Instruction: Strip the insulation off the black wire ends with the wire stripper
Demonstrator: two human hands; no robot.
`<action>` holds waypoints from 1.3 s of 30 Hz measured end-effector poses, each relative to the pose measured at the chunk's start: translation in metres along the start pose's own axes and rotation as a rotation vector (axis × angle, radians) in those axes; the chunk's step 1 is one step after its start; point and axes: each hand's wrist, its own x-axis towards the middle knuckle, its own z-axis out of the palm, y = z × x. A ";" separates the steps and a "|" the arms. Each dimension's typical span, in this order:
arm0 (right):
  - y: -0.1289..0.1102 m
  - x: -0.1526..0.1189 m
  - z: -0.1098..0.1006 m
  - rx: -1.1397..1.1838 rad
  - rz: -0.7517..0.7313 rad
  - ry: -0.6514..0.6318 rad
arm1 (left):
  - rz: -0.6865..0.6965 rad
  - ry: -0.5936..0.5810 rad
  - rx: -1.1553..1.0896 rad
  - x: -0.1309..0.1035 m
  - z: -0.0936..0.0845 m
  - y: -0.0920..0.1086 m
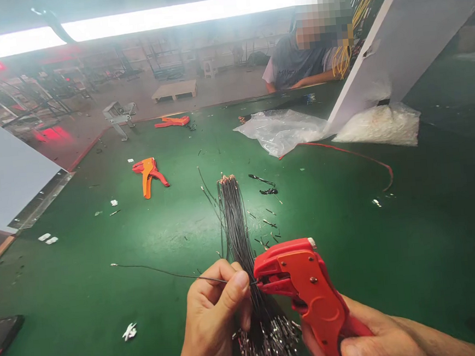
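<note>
My left hand pinches a thin black wire between thumb and fingers. The wire runs out to the left, and its other end reaches the jaws of a red wire stripper. My right hand is wrapped round the stripper's handles. Between and beneath my hands lies a long bundle of black wires, with copper-coloured tips at the far end and shiny tips at the near end. A few wires stick out on the bundle's left side.
Two orange-red strippers lie farther back on the green table. Clear plastic bags and a white panel stand back right. Wire scraps lie right of the bundle. A person sits across.
</note>
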 end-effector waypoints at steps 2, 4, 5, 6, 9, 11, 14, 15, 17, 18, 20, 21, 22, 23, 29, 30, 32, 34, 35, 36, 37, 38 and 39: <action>0.001 0.000 -0.002 -0.004 0.026 0.008 | -0.001 0.005 0.008 0.001 0.000 0.000; 0.000 -0.002 -0.003 0.007 0.022 -0.010 | 0.005 0.011 0.017 0.001 -0.001 0.001; 0.000 -0.003 -0.002 0.012 0.010 -0.019 | 0.008 0.012 0.019 0.001 -0.001 0.001; 0.000 -0.004 -0.002 0.010 0.000 -0.038 | 0.007 0.011 0.022 0.001 -0.001 0.001; 0.005 -0.008 0.000 0.010 -0.028 0.041 | -0.005 0.019 0.028 0.000 -0.001 0.001; 0.009 -0.011 -0.001 0.026 -0.033 0.154 | -0.016 0.017 0.028 -0.001 -0.001 0.000; 0.012 -0.014 -0.006 -0.101 0.034 0.091 | -0.031 0.012 0.035 0.000 0.000 -0.001; 0.012 -0.015 -0.008 -0.143 0.047 0.077 | -0.034 0.015 0.039 0.000 0.001 -0.001; 0.011 -0.017 -0.012 -0.201 0.058 0.094 | -0.042 0.035 0.040 0.000 0.004 0.000; 0.011 -0.018 -0.014 -0.224 0.067 0.102 | -0.049 0.049 0.039 -0.001 0.006 0.000; 0.009 -0.021 -0.016 -0.258 0.104 0.107 | -0.062 0.080 0.034 -0.002 0.010 0.003; 0.008 -0.021 -0.016 -0.265 0.124 0.107 | -0.066 0.096 0.034 -0.002 0.012 0.004; 0.006 -0.021 -0.016 -0.259 0.138 0.103 | -0.066 0.111 0.037 -0.003 0.013 0.005; 0.004 -0.020 -0.014 -0.243 0.148 0.082 | -0.064 0.118 0.042 -0.003 0.014 0.006; -0.014 -0.008 0.006 -0.119 0.091 0.123 | -0.012 0.107 0.047 -0.001 0.008 0.004; -0.015 -0.006 0.007 -0.099 0.099 0.114 | 0.006 0.089 0.049 -0.001 0.005 0.003; -0.014 -0.005 0.005 -0.067 0.112 0.040 | 0.042 0.061 0.065 0.000 0.001 0.002; -0.008 -0.006 -0.001 -0.091 0.069 -0.051 | 0.084 0.055 0.107 -0.001 -0.001 0.001; -0.005 -0.007 -0.005 -0.098 0.088 -0.061 | 0.116 0.064 0.145 -0.002 -0.001 0.001; -0.003 -0.009 -0.008 -0.076 0.084 -0.023 | 0.161 0.080 0.197 -0.002 0.000 0.000; -0.001 -0.011 -0.011 -0.066 0.076 0.031 | 0.217 0.107 0.260 -0.003 0.001 0.000; 0.000 -0.014 -0.012 -0.070 0.048 0.094 | 0.278 0.140 0.329 -0.004 0.002 -0.001; 0.000 -0.017 -0.013 -0.097 0.007 0.158 | 0.343 0.175 0.398 -0.005 0.003 -0.003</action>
